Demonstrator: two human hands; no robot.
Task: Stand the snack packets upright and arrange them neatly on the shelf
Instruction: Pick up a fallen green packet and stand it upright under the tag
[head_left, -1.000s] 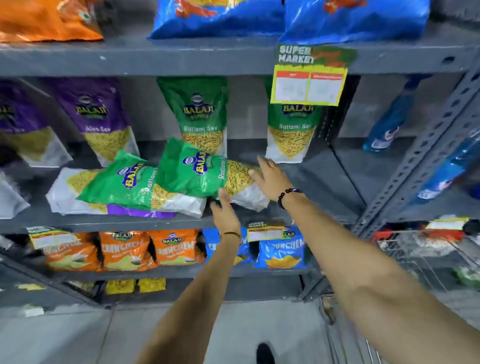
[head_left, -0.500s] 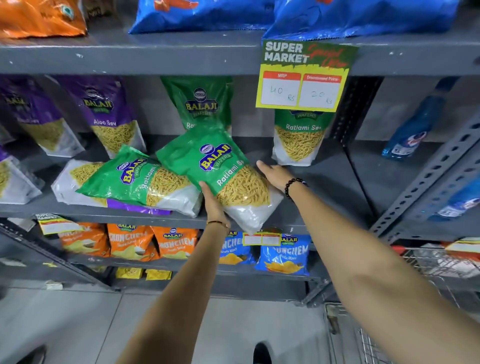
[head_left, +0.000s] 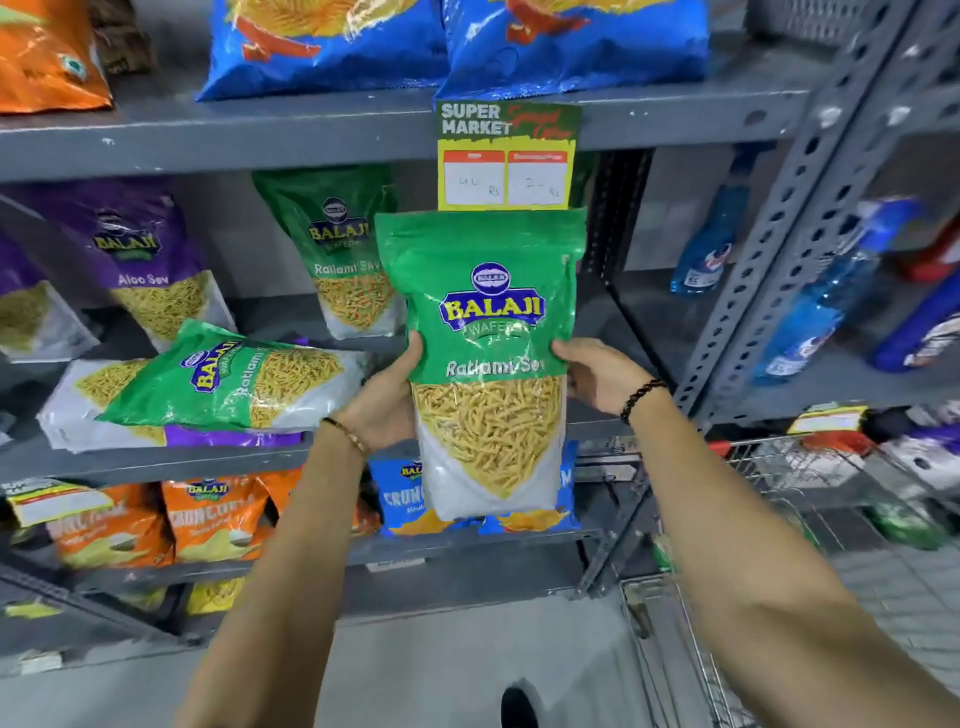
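Currently, left hand (head_left: 382, 402) and right hand (head_left: 597, 379) grasp the green packet (head_left: 483, 332) upright, in front of the grey metal shelf (head_left: 260, 457) front edge; another green packet (head_left: 228, 379) lies flat there.

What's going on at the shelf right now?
A person holds a green Ratlami Sev packet upright in front of the shelf, left hand and right hand gripping its sides. Another green packet lies flat on a purple one. One green packet stands upright at the back.
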